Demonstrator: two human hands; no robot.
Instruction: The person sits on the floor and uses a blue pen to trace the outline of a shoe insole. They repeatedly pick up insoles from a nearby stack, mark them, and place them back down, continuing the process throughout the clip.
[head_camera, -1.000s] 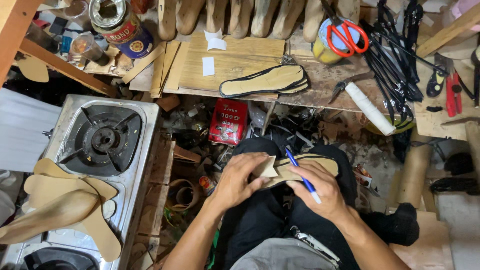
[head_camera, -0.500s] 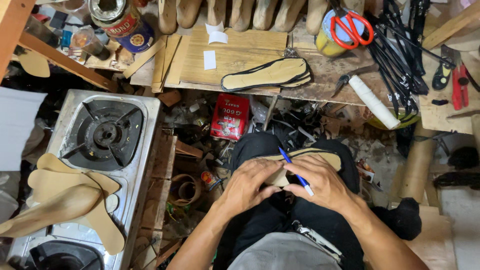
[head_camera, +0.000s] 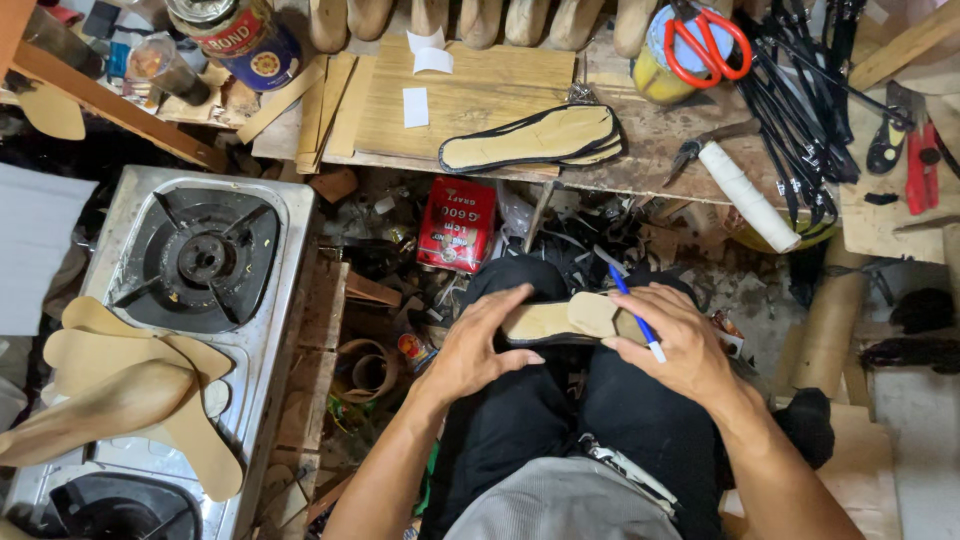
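Insole (head_camera: 565, 320), tan with a dark edge, lies flat across the lap on black trousers (head_camera: 560, 420). Left hand (head_camera: 478, 345): fingers (head_camera: 505, 310) loosely spread, tips pressing the insole's near end, thumb under its edge; not clenched. Right hand (head_camera: 675, 340): fingers curled over the far end of the insole, a blue pen (head_camera: 632, 312) pinched between them, its tip pointing past the fingertips toward the bench. Beyond the fingertips, a red packet (head_camera: 457, 225) on the floor. Further out, a second black-rimmed insole (head_camera: 530, 138) on the wooden board (head_camera: 470, 95). Well left of the left hand, gas stove (head_camera: 200, 260).
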